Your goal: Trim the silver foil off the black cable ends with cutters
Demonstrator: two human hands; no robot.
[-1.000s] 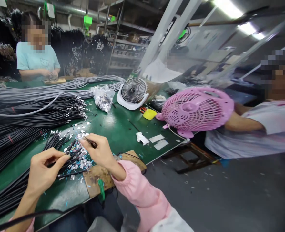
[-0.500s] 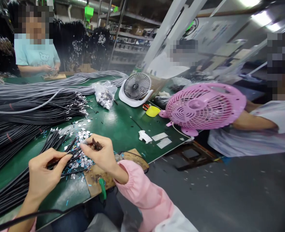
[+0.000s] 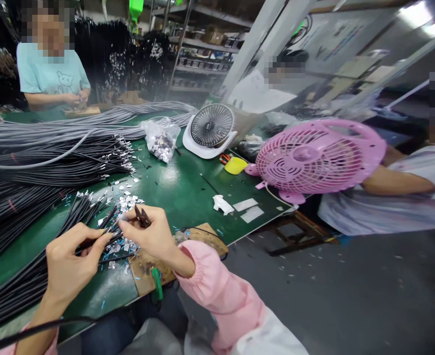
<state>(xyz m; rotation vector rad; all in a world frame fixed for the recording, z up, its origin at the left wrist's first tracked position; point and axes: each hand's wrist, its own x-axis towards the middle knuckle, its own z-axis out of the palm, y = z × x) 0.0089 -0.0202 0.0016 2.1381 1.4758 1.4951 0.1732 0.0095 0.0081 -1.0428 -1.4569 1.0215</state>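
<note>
My left hand (image 3: 71, 259) is closed in a pinch on a black cable (image 3: 108, 233) near its end. In my right hand (image 3: 152, 234) sits a small pair of wire cutters (image 3: 142, 217), the dark jaws pointing up out of the curled fingers and the handles hidden in the palm. Its thumb and forefinger meet at the cable's tip, close to my left fingertips; the tip is too small to make out. Under and around both hands lie cut silvery foil scraps (image 3: 128, 202) and blue bits. A bunch of black cables (image 3: 80, 212) runs beneath my left hand.
A wooden board (image 3: 143, 276) with a green handle (image 3: 157, 283) sits at the table edge. Beyond are grey cables (image 3: 128, 112), a plastic bag (image 3: 161, 140), a white fan (image 3: 212, 125) and a pink fan (image 3: 313, 158). People sit across (image 3: 52, 74) and to the right (image 3: 380, 207).
The cutters' jaws have turned more upright and show more plainly in my right hand. Both hands stay together at the cable end. The view has shifted slightly.
</note>
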